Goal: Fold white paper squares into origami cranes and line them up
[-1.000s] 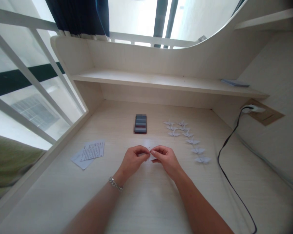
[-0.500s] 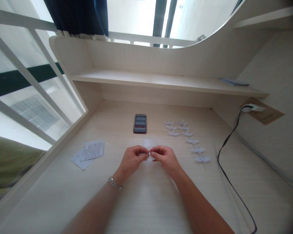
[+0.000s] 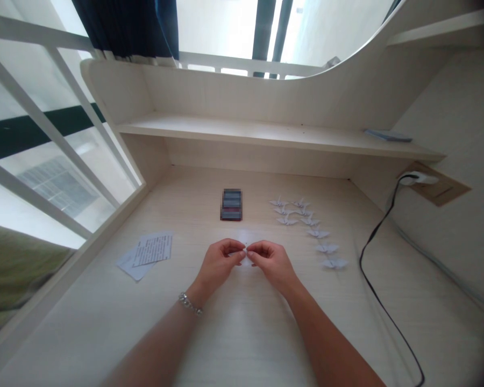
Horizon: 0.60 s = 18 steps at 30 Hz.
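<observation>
Close together at the middle of the desk, both my hands pinch a small folded white paper. My left hand, with a chain bracelet at its wrist, has thumb and index finger closed on the paper's left side. On the other side, my right hand grips it the same way. The fingers cover most of the paper, so its shape is hard to make out. Several folded paper cranes stand in a curved double line to the right of my hands.
A dark pixelated rectangle lies beyond my hands. Printed sheets overlap at the left. A black cable runs down the right side from a wall socket. Above the back edge is a shelf with a flat booklet.
Both hands have risen very slightly, still pinching the paper. The cranes, sheets and cable stay as they were.
</observation>
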{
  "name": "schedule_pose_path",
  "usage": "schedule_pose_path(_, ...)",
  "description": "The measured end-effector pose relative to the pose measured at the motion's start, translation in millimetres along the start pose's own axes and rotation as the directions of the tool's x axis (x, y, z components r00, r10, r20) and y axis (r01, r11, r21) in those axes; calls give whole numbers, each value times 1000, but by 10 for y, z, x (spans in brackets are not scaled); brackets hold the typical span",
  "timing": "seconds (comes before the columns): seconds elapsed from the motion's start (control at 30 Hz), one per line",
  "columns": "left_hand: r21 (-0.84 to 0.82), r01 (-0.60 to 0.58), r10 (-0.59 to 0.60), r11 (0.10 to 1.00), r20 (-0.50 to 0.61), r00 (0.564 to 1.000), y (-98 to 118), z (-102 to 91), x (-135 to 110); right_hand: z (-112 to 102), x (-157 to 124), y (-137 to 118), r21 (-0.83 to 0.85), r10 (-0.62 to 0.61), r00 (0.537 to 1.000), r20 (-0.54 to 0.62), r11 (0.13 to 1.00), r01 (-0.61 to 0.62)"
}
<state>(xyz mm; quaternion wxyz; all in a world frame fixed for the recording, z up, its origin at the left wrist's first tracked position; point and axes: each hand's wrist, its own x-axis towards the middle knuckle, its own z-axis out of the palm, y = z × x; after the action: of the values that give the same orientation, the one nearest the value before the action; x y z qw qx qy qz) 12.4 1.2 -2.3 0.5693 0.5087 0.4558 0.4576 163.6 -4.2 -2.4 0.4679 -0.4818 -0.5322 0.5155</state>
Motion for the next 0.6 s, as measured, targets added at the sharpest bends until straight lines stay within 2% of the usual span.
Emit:
schedule_pose_path(0.23, 28, -41, 41, 999, 13, 999, -55, -20, 9, 4, 15, 42, 14, 14, 1000, 6, 1000, -15)
schedule_pose_path(0.37, 12, -37, 38, 999, -28, 999, -82, -26, 18, 25, 8, 38, -15, -20, 1000, -11, 1000, 19)
schedule_pose_path(0.47, -41, -8, 6, 999, -56, 998, -73, -28, 19, 44, 2, 37, -45, -54, 998, -40, 998, 52)
schedule_pose_path(0.6, -95, 62, -65, 994, -30, 997, -8, -29, 8, 36, 8, 53, -51, -71, 997, -41, 996, 69)
